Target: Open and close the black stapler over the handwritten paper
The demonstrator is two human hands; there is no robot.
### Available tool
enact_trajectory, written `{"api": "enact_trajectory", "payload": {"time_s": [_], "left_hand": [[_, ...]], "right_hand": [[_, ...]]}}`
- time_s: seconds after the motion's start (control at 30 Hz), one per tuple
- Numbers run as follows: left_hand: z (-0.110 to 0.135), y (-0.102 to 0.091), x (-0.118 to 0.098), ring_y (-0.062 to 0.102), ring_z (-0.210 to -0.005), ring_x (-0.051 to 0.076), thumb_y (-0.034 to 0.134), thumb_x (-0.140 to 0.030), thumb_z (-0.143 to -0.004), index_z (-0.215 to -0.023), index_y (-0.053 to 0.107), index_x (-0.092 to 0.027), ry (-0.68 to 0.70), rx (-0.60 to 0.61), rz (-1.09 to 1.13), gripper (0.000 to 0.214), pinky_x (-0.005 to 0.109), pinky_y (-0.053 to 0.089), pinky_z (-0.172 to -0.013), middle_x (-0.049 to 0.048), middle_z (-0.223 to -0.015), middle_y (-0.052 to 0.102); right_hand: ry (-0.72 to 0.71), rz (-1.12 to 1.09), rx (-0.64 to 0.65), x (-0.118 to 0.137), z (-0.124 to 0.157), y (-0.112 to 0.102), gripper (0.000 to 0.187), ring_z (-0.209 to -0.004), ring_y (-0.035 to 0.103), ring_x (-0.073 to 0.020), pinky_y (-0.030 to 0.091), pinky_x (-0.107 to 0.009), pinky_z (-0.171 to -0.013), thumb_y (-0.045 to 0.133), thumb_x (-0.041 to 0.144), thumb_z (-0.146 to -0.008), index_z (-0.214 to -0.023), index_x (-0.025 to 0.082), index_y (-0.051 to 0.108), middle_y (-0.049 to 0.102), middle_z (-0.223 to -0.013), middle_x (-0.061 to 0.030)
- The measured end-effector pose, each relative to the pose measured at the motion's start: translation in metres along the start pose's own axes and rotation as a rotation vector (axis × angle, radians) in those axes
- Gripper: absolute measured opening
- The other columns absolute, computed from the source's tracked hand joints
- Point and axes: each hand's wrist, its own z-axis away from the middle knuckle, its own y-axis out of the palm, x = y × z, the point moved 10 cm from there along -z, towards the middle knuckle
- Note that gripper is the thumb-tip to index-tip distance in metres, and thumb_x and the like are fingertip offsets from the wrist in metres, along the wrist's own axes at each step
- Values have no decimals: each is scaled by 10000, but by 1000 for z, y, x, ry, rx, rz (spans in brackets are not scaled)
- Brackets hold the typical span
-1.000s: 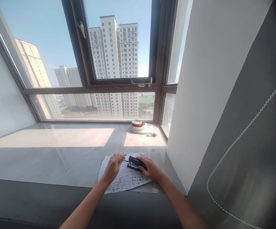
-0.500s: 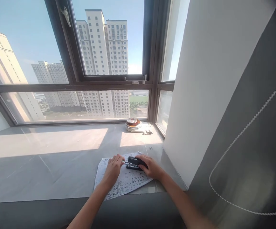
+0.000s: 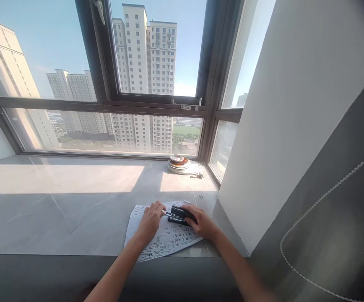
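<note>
A black stapler (image 3: 179, 214) lies on printed paper sheets (image 3: 166, 241) spread on a grey stone window ledge (image 3: 59, 209). My right hand (image 3: 202, 223) is wrapped over the stapler's rear from the right. My left hand (image 3: 150, 220) rests curled on the paper, its fingertips pinched at the stapler's metal front end; what they pinch is too small to make out.
A stack of plates (image 3: 180, 164) stands at the ledge's far right corner, with small dark bits (image 3: 197, 176) beside it. A white wall (image 3: 279, 126) rises on the right, and a grey blind with a bead chain (image 3: 326, 197) hangs nearer. Large windows (image 3: 153, 84) back the ledge.
Only the camera has shifted, swinging slightly. Both hands stay on the stapler and paper in nearly the same pose.
</note>
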Motion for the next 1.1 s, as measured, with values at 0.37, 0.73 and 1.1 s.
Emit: {"api": "enact_trajectory", "payload": {"time_s": [0.37,0.73,1.1], "left_hand": [[6,-14,21,671,-1027,271,588,-249,-942,-1142,770,-227,-82,-142,226,271,418,535,-914,96,-1084,727],[9,-10,7,719,-1105,308,575,-431,-946,-1446,576,-182,-180,43,465,558,455,523,-1009,102,-1074,800],[10,10,-11,702,-1150,232,546,-280,-897,-1599,316,-242,-116,172,679,739,404,465,-1080,94,-1178,740]], "right_hand": [[1,-2,-35,-7,1,0,450,-1263,585,-286,452,-469,-1111,591,213,-942,-1390,251,583,649,-1345,-102],[-30,1,20,1,-3,6,451,-1247,569,-265,478,-457,-1077,569,231,-967,-1415,244,524,609,-1351,-116],[-89,54,0,-3,-6,10,431,-1214,557,-260,459,-449,-1066,625,239,-943,-1363,235,529,624,-1300,-105]]}}
